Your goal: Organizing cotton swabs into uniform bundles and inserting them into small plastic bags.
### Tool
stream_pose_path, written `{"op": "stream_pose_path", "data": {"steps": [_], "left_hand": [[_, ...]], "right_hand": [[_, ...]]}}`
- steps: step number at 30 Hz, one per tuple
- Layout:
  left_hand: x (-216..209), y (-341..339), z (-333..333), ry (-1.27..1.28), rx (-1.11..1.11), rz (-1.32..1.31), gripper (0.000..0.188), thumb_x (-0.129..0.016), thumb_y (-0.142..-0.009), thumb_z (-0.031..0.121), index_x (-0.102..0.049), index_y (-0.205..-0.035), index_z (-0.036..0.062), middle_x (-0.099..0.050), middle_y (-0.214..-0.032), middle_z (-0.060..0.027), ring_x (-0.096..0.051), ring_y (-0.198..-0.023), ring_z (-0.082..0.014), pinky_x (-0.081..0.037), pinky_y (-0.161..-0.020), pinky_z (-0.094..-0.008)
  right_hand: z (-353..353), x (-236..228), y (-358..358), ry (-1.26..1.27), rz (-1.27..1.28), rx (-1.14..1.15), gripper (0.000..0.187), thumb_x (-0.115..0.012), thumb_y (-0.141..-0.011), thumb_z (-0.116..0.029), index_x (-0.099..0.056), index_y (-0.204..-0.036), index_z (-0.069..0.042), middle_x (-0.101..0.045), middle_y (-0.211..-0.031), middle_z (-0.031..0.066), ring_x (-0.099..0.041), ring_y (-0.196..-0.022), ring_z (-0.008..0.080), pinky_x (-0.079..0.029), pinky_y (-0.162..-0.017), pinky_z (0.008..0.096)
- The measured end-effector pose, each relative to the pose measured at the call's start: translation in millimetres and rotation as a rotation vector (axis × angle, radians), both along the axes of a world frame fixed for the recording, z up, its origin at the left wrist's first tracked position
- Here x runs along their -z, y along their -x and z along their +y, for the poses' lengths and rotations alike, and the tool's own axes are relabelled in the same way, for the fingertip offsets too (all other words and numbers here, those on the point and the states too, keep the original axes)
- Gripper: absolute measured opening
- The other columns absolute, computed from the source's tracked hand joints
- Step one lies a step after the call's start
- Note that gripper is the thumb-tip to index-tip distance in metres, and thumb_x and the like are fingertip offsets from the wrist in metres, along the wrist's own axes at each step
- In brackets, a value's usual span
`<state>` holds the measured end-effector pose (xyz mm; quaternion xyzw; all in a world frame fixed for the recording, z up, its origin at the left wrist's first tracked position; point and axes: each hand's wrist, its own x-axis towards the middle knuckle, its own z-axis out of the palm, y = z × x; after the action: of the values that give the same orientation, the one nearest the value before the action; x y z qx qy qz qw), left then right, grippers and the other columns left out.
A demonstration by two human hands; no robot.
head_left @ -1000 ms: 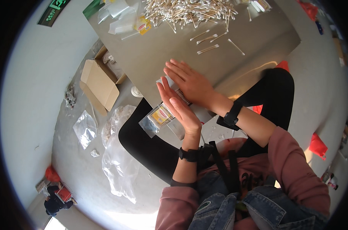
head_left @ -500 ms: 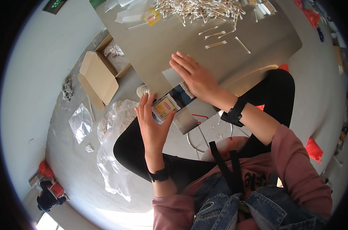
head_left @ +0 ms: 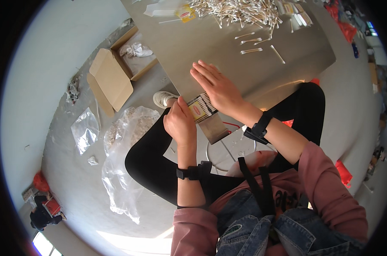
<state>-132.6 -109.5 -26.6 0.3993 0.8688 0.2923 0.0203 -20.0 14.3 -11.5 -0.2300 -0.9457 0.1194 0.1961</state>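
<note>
A clear box of cotton swabs (head_left: pixel 197 110) with a yellow label lies at the near left corner of the metal table. My left hand (head_left: pixel 179 121) is closed at the box's left end, its curled fingers covering that end. At the other end, a row of white swab tips (head_left: pixel 209 101) shows beside my right hand (head_left: pixel 219 87). That hand is held flat with its fingers stretched out, its lower edge against the swabs. What lies under its palm is hidden.
Farther back on the metal table (head_left: pixel 240 70) are a large heap of loose cotton swabs (head_left: pixel 240 13), several single swabs and small packs (head_left: pixel 300 16). An open cardboard box (head_left: pixel 112 81) and plastic bags (head_left: pixel 121 166) lie on the floor at left. Another person (head_left: pixel 44 213) is far left.
My left hand has gone from spread fingers around the box to a closed hand at its end. Box and swab row, apart before, now meet. My right hand stays flat.
</note>
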Motion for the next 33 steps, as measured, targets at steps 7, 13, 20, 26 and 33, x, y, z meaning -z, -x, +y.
{"op": "stream_pose_path", "data": {"steps": [7, 13, 20, 26, 33], "left_hand": [[-3, -3, 0, -0.054, -0.022, -0.142, 0.037, -0.054, -0.104, 0.020, -0.062, -0.073, 0.0018, -0.064, -0.067, -0.0157, -0.061, -0.057, -0.0358, -0.046, -0.052, -0.0448], [-5, -3, 1, -0.059, -0.019, -0.147, 0.037, -0.054, -0.105, 0.021, -0.061, -0.074, 0.0025, -0.064, -0.067, -0.0150, -0.061, -0.056, -0.0346, -0.046, -0.050, -0.0435], [-7, -3, 1, -0.017, -0.021, -0.114, 0.037, -0.054, -0.105, 0.022, -0.060, -0.073, 0.0041, -0.064, -0.065, -0.0132, -0.062, -0.056, -0.0338, -0.047, -0.049, -0.0433], [-9, -5, 3, -0.001, -0.029, -0.070, 0.036, -0.056, -0.103, 0.023, -0.060, -0.072, 0.0052, -0.063, -0.065, -0.0121, -0.062, -0.055, -0.0330, -0.047, -0.048, -0.0429], [-9, -7, 2, -0.001, -0.041, -0.114, 0.036, -0.055, -0.104, 0.027, -0.061, -0.076, 0.0049, -0.064, -0.068, -0.0145, -0.063, -0.060, -0.0357, -0.048, -0.051, -0.0442]], "right_hand": [[-3, -3, 0, 0.019, -0.014, -0.010, 0.047, -0.049, -0.096, -0.006, -0.051, -0.141, 0.003, -0.048, -0.152, 0.0162, -0.040, -0.145, 0.0304, -0.034, -0.121, 0.0446], [-9, -4, 5, 0.029, -0.021, -0.014, 0.047, -0.048, -0.097, -0.010, -0.050, -0.143, 0.003, -0.047, -0.152, 0.0160, -0.039, -0.146, 0.0300, -0.034, -0.121, 0.0442], [-14, -5, 10, 0.062, -0.012, -0.030, 0.048, -0.048, -0.097, -0.010, -0.049, -0.143, 0.003, -0.046, -0.153, 0.0163, -0.038, -0.147, 0.0300, -0.033, -0.122, 0.0443], [-17, -4, 13, 0.132, 0.017, -0.015, 0.048, -0.047, -0.098, -0.010, -0.047, -0.145, 0.002, -0.045, -0.154, 0.0156, -0.037, -0.148, 0.0304, -0.032, -0.123, 0.0444], [-39, -5, 35, 0.290, 0.172, -0.052, 0.051, -0.053, -0.094, -0.001, -0.048, -0.145, -0.003, -0.047, -0.152, 0.0142, -0.039, -0.146, 0.0323, -0.034, -0.121, 0.0459]]}}
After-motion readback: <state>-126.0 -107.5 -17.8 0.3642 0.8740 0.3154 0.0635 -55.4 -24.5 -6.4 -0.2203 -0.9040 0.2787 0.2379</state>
